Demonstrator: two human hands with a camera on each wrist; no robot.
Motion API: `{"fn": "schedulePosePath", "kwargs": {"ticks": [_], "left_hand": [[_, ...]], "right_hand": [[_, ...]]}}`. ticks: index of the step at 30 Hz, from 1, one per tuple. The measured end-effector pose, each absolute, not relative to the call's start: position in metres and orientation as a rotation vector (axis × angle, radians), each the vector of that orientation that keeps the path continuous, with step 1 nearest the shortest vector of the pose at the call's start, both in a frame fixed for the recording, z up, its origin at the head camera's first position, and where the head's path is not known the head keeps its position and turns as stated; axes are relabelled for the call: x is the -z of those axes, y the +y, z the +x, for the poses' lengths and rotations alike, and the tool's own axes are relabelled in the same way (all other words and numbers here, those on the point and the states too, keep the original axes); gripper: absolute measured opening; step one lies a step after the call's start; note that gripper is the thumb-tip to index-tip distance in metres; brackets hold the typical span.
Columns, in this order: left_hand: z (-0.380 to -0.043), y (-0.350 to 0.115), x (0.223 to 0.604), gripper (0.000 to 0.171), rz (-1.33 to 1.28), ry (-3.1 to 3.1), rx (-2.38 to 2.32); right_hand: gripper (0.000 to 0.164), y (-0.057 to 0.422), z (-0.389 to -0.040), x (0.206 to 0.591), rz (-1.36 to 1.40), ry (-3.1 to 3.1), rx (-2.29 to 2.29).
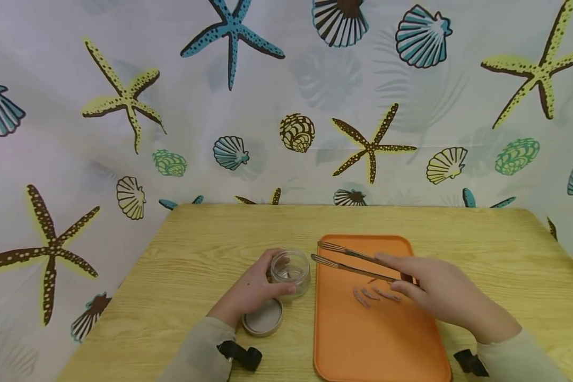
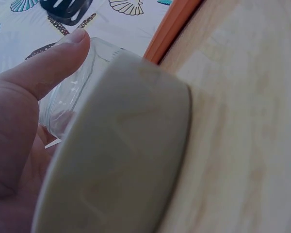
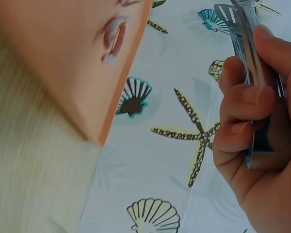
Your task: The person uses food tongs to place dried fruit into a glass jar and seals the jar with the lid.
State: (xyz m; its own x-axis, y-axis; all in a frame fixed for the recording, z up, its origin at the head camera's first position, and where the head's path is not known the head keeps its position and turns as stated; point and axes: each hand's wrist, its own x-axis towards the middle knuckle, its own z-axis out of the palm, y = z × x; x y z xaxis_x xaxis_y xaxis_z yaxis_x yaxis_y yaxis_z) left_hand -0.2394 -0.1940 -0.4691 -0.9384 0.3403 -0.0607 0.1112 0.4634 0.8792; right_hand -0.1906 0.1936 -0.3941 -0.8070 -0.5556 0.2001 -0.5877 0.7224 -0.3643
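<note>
Metal tongs (image 3: pixel 254 56) are gripped in the right hand (image 3: pixel 266 187), and their slotted end (image 3: pixel 228 14) is shown above its curled fingers (image 3: pixel 240 103). Well apart, to the left of the hand, small curved pieces (image 3: pixel 108 34) are borne on an orange tray (image 3: pixel 63 58). Farther left, a blurred wooden tabletop (image 3: pixel 29 145) is seen. Behind the hand, white cloth (image 3: pixel 160 167) is printed with starfish and shells.

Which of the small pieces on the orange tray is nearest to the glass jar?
In the head view, the leftmost piece; all the others lie farther right on the tray.
</note>
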Motion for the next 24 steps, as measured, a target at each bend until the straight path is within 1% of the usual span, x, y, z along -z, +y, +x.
{"fn": "schedulePosePath", "kwargs": {"ticks": [6, 14, 24], "left_hand": [[-0.239, -0.194, 0.470, 0.087, 0.391, 2.493, -1.466], [-0.239, -0.191, 0.468, 0.087, 0.384, 2.500, -1.450], [-0.239, -0.193, 0.470, 0.088, 0.381, 2.493, -1.460]], "right_hand": [[0.051, 0.218, -0.186, 0.396, 0.880, -2.928, -0.615], [0.053, 0.256, -0.181, 0.402, 0.781, -3.027, -0.628], [0.050, 0.282, -0.176, 0.419, 0.702, -3.103, -0.572]]}}
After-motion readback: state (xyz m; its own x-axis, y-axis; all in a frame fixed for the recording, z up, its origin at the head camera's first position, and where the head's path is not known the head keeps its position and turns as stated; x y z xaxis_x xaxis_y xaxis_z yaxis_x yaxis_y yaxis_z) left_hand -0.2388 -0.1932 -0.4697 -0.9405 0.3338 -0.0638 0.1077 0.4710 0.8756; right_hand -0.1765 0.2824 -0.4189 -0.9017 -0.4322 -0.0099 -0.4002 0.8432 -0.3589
